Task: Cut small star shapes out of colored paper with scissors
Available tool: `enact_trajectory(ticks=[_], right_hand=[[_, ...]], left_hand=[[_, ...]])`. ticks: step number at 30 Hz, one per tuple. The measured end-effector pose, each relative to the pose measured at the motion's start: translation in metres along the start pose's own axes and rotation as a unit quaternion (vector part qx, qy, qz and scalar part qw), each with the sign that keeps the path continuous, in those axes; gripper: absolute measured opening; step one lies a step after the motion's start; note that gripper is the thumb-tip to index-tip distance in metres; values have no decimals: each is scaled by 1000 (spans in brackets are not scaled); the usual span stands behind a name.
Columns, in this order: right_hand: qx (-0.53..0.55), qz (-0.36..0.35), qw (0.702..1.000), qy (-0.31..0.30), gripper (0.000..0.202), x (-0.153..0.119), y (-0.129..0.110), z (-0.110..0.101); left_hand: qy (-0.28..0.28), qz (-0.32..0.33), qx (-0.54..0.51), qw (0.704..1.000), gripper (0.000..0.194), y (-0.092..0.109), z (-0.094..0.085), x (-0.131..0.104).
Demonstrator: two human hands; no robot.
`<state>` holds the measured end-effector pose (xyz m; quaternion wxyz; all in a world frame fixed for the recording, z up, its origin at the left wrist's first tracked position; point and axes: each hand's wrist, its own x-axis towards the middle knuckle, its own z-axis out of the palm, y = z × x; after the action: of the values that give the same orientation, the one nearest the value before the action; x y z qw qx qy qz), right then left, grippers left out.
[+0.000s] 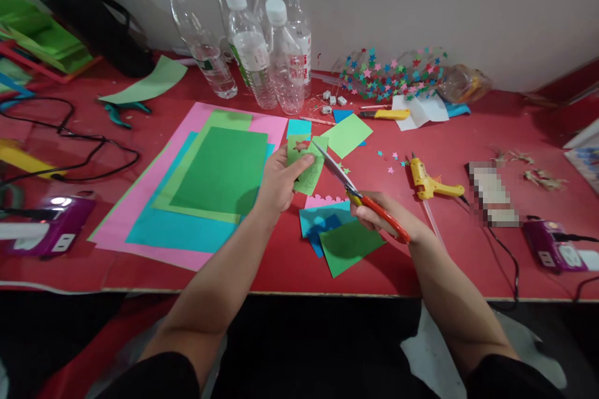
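Observation:
Pinched in my left hand is a light green paper piece with a star-shaped hole near its upper left. My right hand grips the scissors, whose red and yellow handles lie at the palm. Their blade tips touch or nearly touch the paper's upper right edge. Under the blades, a few small green stars lie on the table. A dark green sheet, blue pieces and a pink strip with a cut edge rest below my hands.
Large coloured sheets are stacked at the left on the red table. Plastic bottles stand behind. A yellow glue gun lies at the right, with a yellow cutter and a star-filled bottle farther back.

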<state>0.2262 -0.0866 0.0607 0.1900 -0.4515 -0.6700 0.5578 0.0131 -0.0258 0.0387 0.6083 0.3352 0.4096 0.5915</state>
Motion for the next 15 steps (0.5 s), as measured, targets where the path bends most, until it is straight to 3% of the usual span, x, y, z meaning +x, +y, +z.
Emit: enact_trajectory(ticks=[10,15], right_hand=[[-12,21,1000,7,48,1,0,2],[-17,27,999,8,45,1,-1,3]], left_hand=[[26,138,189,972,20,-2,-7,-5],[1,95,135,986,20,-7,-9,-2]])
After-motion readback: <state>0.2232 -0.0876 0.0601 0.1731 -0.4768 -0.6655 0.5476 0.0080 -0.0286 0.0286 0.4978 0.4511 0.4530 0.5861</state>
